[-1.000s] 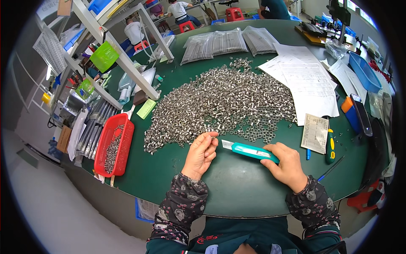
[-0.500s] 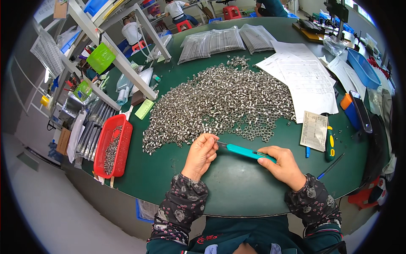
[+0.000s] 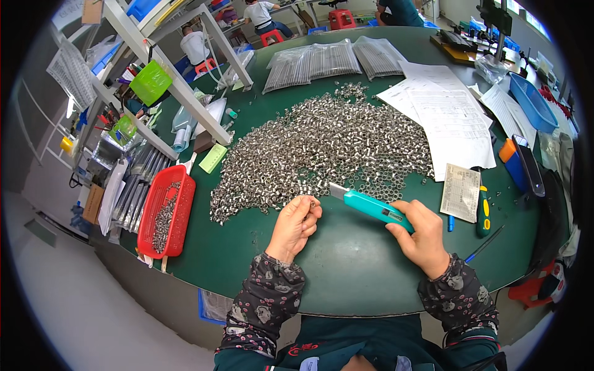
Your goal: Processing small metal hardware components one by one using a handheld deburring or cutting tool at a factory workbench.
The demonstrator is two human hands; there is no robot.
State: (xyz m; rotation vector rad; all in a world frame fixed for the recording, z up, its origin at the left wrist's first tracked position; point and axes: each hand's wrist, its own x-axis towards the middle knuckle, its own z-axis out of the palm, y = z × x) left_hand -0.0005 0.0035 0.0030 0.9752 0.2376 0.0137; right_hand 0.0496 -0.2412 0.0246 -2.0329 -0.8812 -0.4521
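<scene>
My right hand (image 3: 424,240) is closed round the back end of a teal utility knife (image 3: 373,206), its blade out and pointing up and left toward the pile. My left hand (image 3: 293,227) is pinched, with what looks like a small metal ring (image 3: 313,204) mostly hidden between thumb and fingertips. The blade tip stands a little apart from the left fingertips, to their upper right. Just beyond both hands spreads a wide pile of small shiny metal rings (image 3: 322,142) on the green table (image 3: 334,272).
A red plastic basket (image 3: 179,226) with more rings stands at the left. Bagged metal tubes (image 3: 334,60) lie at the back. Papers (image 3: 455,123), a card (image 3: 460,191), a green-and-yellow-handled tool (image 3: 483,213) and a pen (image 3: 484,244) are at right. A white shelf frame (image 3: 192,102) rises at left.
The knife's blade has moved away from the left fingertips, up and to the right, and the knife has turned in my right hand. My left hand stays nearly in place, still pinched.
</scene>
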